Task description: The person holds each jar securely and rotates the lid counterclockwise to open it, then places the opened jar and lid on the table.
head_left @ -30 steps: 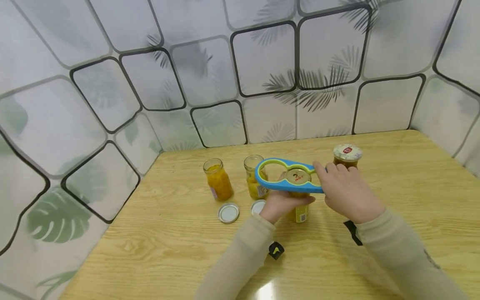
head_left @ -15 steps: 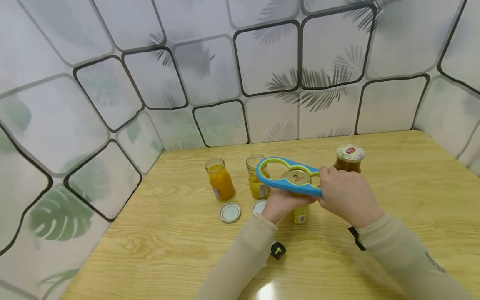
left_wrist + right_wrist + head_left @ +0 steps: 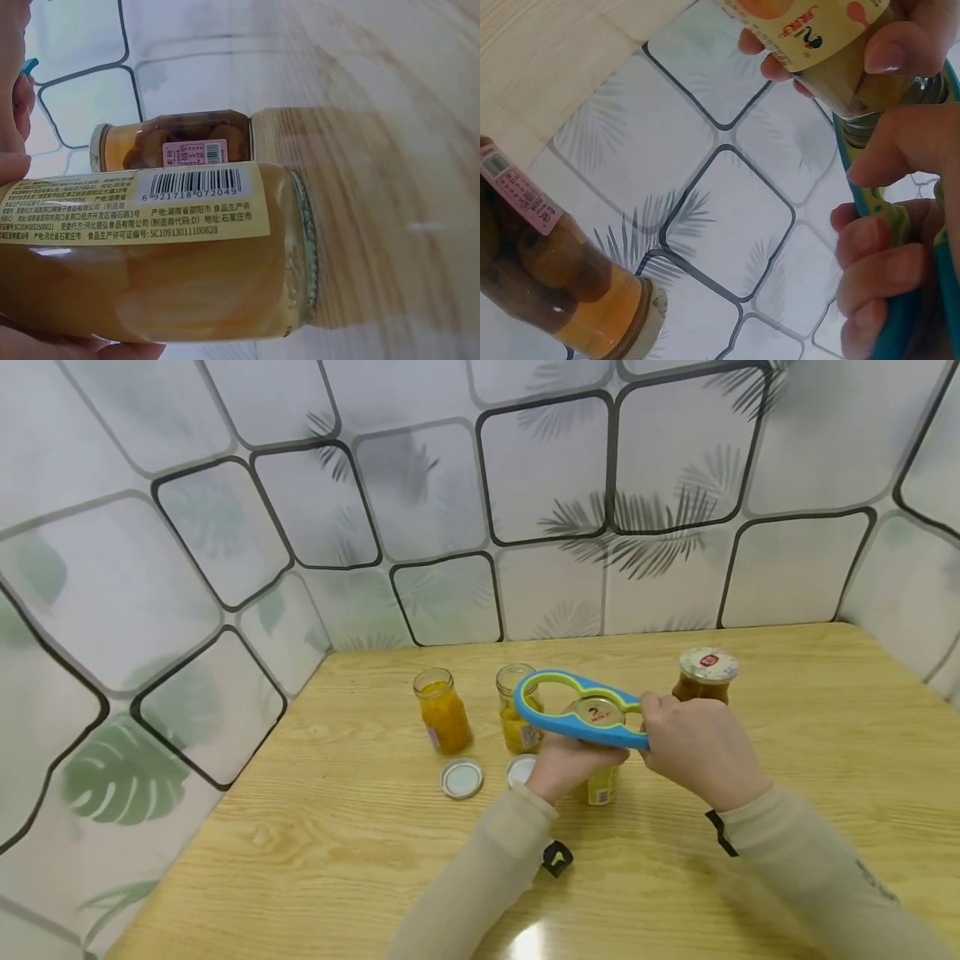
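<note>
My left hand (image 3: 567, 767) grips a glass jar (image 3: 150, 277) of pale yellow fruit around its upper part, the jar upright on the table. A blue and lime-green jar opener (image 3: 553, 724) lies across the top, with the jar's gold lid (image 3: 597, 712) inside one of its rounded openings. My right hand (image 3: 697, 747) grips the opener's handles on the right, its fingers (image 3: 889, 270) curled around them in the right wrist view. Whether the lid has turned cannot be seen.
Two uncapped jars stand behind to the left: one with orange fruit (image 3: 446, 722), one with yellow pieces (image 3: 517, 727). Two removed lids (image 3: 461, 778) lie before them. A capped brown jar (image 3: 562, 270) stands behind my right hand. The wooden table (image 3: 322, 843) meets a patterned backdrop (image 3: 547, 593).
My right hand's fingers have drawn in around the opener's handles, where the index finger reached further forward before. The jar and left hand stay in place; the head view shifts slightly.
</note>
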Motion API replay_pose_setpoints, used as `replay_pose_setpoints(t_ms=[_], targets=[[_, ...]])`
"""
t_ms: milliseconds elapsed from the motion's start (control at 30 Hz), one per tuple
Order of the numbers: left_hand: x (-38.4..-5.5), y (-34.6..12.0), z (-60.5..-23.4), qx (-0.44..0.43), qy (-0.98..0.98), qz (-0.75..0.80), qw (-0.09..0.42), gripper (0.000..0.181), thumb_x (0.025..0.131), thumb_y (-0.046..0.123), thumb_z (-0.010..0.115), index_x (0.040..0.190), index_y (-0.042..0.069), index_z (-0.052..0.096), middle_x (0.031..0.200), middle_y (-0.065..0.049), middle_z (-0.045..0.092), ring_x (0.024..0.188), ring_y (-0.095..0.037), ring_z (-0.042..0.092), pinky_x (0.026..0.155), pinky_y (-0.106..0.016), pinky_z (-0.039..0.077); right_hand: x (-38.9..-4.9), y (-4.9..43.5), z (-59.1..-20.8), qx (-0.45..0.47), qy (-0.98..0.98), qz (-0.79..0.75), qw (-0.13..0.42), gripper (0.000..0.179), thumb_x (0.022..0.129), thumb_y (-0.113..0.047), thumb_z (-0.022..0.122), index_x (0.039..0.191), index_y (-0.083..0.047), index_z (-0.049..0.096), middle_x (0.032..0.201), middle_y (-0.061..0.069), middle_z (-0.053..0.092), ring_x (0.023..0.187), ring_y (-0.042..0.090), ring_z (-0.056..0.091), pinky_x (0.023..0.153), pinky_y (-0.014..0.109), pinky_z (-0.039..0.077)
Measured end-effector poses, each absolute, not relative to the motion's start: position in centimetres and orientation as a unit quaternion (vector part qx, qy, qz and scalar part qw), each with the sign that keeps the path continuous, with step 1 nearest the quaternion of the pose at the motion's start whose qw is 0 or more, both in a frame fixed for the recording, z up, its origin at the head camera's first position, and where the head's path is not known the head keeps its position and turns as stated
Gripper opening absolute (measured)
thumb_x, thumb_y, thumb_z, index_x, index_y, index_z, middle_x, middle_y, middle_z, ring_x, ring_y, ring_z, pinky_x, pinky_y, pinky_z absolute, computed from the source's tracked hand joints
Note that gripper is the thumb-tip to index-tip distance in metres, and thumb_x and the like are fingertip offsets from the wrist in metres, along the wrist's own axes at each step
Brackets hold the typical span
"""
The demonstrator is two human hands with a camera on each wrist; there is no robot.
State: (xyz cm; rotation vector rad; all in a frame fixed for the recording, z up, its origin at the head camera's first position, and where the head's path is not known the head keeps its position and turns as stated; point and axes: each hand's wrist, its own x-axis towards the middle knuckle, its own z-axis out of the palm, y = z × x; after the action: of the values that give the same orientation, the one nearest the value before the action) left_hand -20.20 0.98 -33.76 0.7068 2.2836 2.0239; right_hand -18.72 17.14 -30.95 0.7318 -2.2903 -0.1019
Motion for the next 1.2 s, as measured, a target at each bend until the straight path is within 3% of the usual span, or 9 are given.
replay_pose_setpoints(t_ms=[567,967,1200], targets=[[-19.7,0.7,-32.5,0.206,0.731,0.648,0.056,0.035,0.069,-0.012,0.065,0.101,-0.002,0.056,0.086,0.004,0.058,0.071,-0.004,0.051,0.069,-0.018,0.046,-20.8,18.4,-31.2,0.368,-0.845,-0.016,0.387,0.02,0.063,-0.007,0.053,0.061,-0.008,0.034,0.046,-0.005,0.025,0.035,0.005,0.019,0.032,0.02,0.015],[-19.8,0.5,-32.5,0.216,0.732,0.641,0.08,0.039,0.069,-0.013,0.065,0.105,-0.001,0.055,0.09,0.004,0.058,0.074,-0.003,0.049,0.072,-0.018,0.044,-21.1,18.8,-31.3,0.384,-0.843,-0.013,0.376,0.022,0.058,-0.004,0.057,0.062,-0.007,0.036,0.047,-0.005,0.027,0.037,0.005,0.02,0.033,0.02,0.016],[-21.8,0.4,-34.6,0.241,0.749,0.609,0.1,0.039,0.069,-0.006,0.07,0.105,0.003,0.058,0.093,0.003,0.06,0.079,-0.003,0.051,0.075,-0.019,0.044,-21.3,19.0,-31.4,0.394,-0.837,-0.008,0.38,0.023,0.057,-0.005,0.057,0.062,-0.007,0.035,0.048,-0.006,0.023,0.037,0.005,0.018,0.033,0.019,0.016]])
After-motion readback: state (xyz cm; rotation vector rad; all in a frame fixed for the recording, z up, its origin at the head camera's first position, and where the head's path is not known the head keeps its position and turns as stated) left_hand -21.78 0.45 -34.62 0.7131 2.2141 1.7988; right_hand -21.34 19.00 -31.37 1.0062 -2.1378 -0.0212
